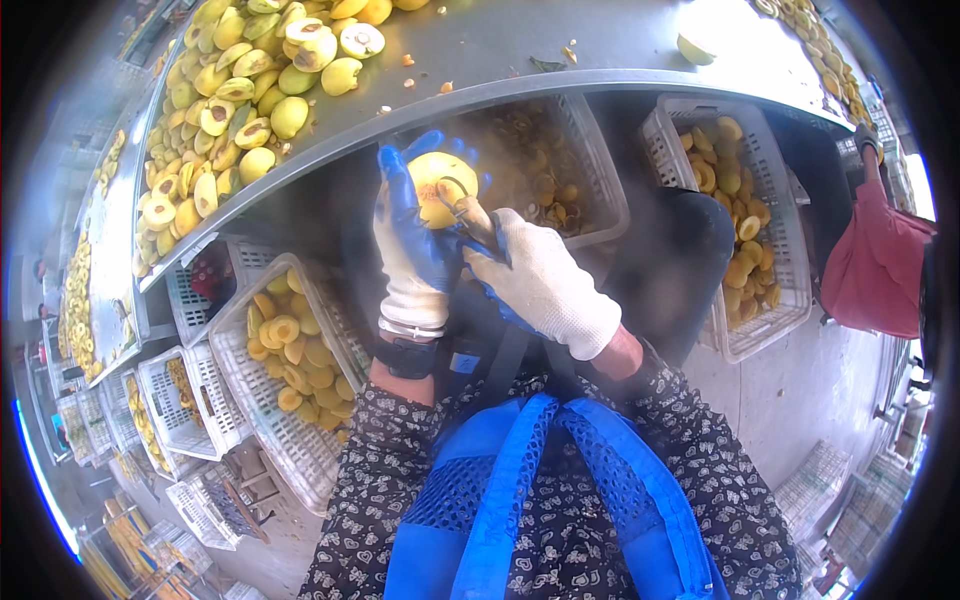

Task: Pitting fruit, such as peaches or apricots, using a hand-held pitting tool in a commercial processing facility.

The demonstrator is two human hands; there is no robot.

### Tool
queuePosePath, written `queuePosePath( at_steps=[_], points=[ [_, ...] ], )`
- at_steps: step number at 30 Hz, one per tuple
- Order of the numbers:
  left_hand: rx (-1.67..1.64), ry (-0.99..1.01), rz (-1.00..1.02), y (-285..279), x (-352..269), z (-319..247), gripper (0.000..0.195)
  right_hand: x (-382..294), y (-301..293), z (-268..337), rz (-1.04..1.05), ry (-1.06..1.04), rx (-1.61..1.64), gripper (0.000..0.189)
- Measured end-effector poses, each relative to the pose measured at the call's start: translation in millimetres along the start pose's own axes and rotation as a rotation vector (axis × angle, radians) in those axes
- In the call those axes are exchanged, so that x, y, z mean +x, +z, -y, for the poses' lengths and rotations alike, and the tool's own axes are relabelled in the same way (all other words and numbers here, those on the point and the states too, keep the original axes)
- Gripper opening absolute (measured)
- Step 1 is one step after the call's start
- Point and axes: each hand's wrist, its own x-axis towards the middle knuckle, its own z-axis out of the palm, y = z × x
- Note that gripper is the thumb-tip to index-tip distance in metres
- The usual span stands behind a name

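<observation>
In a white glove with blue coated fingers, my left hand (420,225) cups a yellow peach half (442,184), its cut face turned up. My right hand (536,274), gloved alike, grips a pitting tool with a wooden handle (477,222). The tool's curved metal loop rests on the middle of the cut face, where the flesh looks reddish. Beneath both hands, partly hidden by them, a plastic crate (600,172) holds pits and scraps. Above the hands, a pile of halved yellow peaches (225,120) lies on a metal table (450,45).
Crates of peach halves stand at the left (255,420) and right (765,337). The table's raised metal edge (480,90) curves just beyond my hands. A co-worker's red sleeve (874,262) shows at the far right. A single peach piece (696,49) lies on the table.
</observation>
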Motion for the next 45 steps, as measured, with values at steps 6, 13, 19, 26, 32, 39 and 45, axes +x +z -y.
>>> queuePosePath(
  at_steps=[6, 13, 19, 26, 32, 39, 45],
  points=[
    [0.150, 0.080, 0.007, -1, -11, 13, 0.059, -6, 10, -4, -0.003, 0.047, 0.000, 0.031],
    [0.147, 0.059, -0.101, -7, -16, 30, 0.050, -13, 15, -7, 0.128, 0.238, 0.190, 0.030],
    [0.155, -0.004, -0.027, -11, -16, 40, 0.038, -18, 2, -34, 0.416, 0.393, 1.025, 0.026],
    [0.258, -0.039, 0.033, -6, -13, 47, 0.058, -14, 9, -67, 0.807, 0.378, 1.734, 0.033],
    [-0.123, -0.094, -0.044, 0, 3, 40, 0.060, -4, 10, -75, 0.914, 0.151, 2.015, 0.038],
    [0.543, 0.436, -0.250, -48, -3, -30, 0.031, 29, 0, -134, -0.151, 0.047, -0.386, 0.039],
    [1.500, 0.396, -0.788, -208, -49, -132, 0.036, 31, -6, -118, -0.022, 0.299, -0.172, 0.044]
  ],
)
